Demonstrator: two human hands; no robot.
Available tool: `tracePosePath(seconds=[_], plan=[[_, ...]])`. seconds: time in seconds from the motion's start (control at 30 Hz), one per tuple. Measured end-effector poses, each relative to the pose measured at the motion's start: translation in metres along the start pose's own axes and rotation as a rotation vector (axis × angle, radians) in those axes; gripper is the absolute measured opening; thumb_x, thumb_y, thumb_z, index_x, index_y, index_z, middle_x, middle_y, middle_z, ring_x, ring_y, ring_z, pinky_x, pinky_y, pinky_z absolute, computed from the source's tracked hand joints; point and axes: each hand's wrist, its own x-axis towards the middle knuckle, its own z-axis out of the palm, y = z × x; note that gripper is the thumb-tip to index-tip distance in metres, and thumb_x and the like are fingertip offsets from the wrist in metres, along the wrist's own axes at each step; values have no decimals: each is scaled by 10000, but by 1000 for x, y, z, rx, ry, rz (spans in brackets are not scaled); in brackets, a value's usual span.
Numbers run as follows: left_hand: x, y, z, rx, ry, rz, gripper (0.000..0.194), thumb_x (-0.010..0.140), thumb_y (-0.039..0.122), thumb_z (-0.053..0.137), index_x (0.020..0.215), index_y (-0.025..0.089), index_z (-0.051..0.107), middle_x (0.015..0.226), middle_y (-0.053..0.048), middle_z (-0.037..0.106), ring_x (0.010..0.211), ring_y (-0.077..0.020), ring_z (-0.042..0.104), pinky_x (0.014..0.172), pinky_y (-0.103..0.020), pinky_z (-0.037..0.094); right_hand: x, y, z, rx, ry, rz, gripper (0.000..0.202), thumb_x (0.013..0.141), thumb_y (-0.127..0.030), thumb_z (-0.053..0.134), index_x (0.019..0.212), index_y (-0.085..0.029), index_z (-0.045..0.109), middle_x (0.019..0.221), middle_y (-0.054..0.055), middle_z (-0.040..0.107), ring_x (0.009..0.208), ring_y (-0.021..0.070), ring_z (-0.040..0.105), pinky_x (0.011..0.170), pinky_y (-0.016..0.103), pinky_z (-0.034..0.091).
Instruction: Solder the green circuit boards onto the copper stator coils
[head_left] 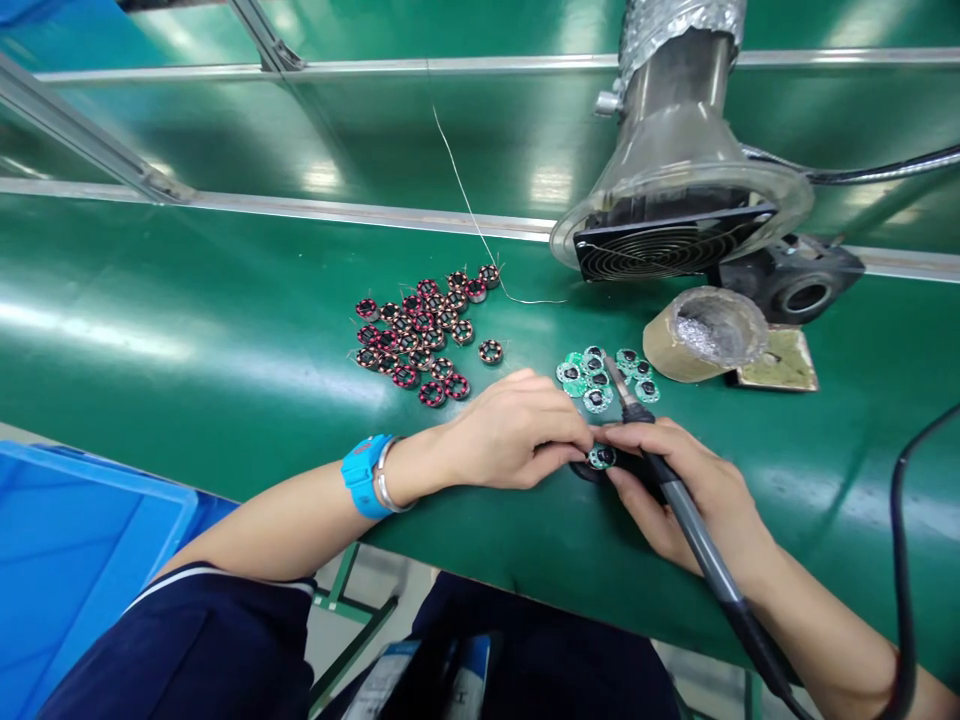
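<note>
My left hand [517,430], with a blue band and a bracelet at the wrist, pinches the left side of a small round green circuit board [601,457] with a black centre. On the board's other side are the fingertips of my right hand [690,490], which also holds a soldering iron [694,530], its tip pointing up and away. A dark round piece shows partly beneath the board. Just beyond my hands lie several similar green boards [598,399]. Farther left is a cluster of copper-wound rings [420,340], some with red parts; one ring [490,351] sits slightly apart.
A fume hood with a fan grille [667,245] hangs at the back right. Below it stand a tan cup [675,345], a yellowish sponge block [787,362] and a dark holder [802,285]. Thin wire [469,205] arcs behind the rings. Blue bins [90,560] are at the left; a black cable [900,530] hangs right.
</note>
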Motion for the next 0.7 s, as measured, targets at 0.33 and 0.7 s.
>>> tracePosePath(seconds=[0.33, 0.7], plan=[[4, 4, -3, -128, -92, -131, 78, 896, 207, 616, 858, 196, 683, 838, 23, 735, 784, -125, 637, 801, -286, 407, 3, -5, 3, -82, 84, -55, 449, 831, -131, 672, 1247, -257, 559, 1014, 42, 711, 743, 153, 604, 665, 307, 539], [9, 9, -3, -240, -144, -299, 54, 872, 183, 606, 846, 175, 653, 810, 17, 700, 780, -125, 641, 782, -256, 436, -1, -6, 8, -120, 223, -238, 487, 785, -34, 685, 1210, -251, 590, 1034, 17, 746, 918, 190, 690, 788, 359, 575]])
